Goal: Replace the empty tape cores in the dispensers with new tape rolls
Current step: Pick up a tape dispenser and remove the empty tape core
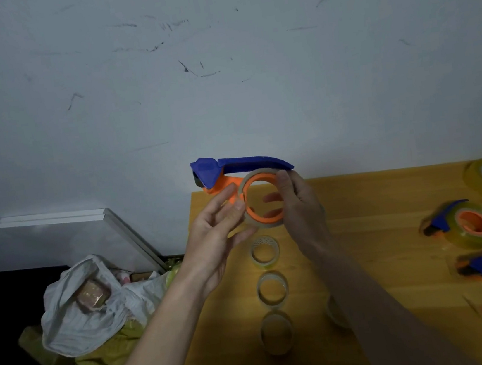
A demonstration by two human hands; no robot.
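Three cores (pixel 271 288) on table (pixel 379 240), dispenser (pixel 233 177) held beyond.
Cores lined up below dispenser; loaded dispensers (pixel 466 224) well right of it. Left hand (pixel 219 234) and right hand (pixel 297 202) fingers clamped on dispenser's empty core (pixel 265 225), above table's far edge.

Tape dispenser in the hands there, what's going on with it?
A person holds a blue and orange tape dispenser up over the yellow table. The left hand and right hand both grip the empty cardboard core sitting on its orange hub. Three removed cores line the table below, and dispensers already loaded with tape lie to the right.
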